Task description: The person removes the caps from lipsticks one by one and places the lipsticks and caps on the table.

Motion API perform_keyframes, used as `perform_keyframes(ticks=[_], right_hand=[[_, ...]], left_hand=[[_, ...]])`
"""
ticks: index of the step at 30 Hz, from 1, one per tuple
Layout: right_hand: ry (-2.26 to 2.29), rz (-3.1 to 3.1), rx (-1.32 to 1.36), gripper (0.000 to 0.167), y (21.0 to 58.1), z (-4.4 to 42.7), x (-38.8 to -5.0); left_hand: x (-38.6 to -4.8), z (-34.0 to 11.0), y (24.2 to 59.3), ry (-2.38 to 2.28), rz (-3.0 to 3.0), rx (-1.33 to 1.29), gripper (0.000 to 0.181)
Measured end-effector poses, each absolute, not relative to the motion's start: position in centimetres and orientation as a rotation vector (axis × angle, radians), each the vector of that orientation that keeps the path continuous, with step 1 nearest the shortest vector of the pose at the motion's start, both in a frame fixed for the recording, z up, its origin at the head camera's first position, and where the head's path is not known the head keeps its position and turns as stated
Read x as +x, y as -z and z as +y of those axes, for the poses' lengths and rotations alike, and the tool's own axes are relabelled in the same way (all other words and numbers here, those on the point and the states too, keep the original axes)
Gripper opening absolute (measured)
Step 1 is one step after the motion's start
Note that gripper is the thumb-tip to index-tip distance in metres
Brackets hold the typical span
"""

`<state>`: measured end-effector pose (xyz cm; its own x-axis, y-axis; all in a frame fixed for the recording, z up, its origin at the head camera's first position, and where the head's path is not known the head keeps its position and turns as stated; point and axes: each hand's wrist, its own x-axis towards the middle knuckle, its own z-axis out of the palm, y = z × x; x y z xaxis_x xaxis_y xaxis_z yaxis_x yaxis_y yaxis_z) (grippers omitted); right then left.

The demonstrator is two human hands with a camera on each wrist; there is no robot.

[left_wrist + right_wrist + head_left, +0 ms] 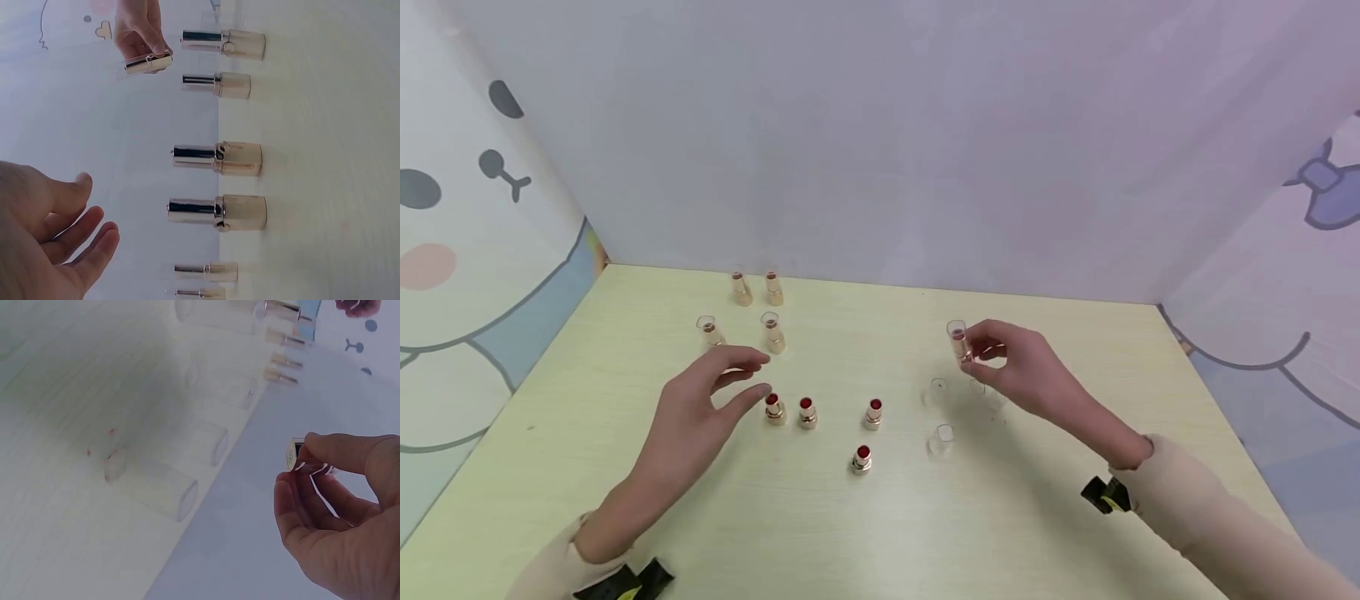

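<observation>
Head view, left to right: the left hand (688,417), thumb and fingers parted, hovers near-side of four capped lipsticks (775,337) toward the far edge of the table (865,333), then four uncapped lipsticks (807,413), any lettering too small to read. Across a gap, beyond clear caps (943,440), the right hand (1022,367) pinches a capped lipstick (960,346), well inside the right edge.
</observation>
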<state>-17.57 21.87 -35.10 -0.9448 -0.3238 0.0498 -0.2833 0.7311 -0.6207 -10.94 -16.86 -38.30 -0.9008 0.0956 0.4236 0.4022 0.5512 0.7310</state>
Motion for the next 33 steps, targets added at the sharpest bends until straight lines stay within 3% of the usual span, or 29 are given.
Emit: perform_keyframes(ticks=[19,33], right_hand=[[0.886,2.821,-0.847,0.031,34.3,17.8,-10.6],[0.733,2.825,-0.962,0.027,35.2,16.0,-8.3]], left_hand=[[-8.5,-11.0,37.4,1.242,-2.332,-0.902,0.063],[-6.7,-9.0,38.6,1.336,-2.342,-1.086,0.052]])
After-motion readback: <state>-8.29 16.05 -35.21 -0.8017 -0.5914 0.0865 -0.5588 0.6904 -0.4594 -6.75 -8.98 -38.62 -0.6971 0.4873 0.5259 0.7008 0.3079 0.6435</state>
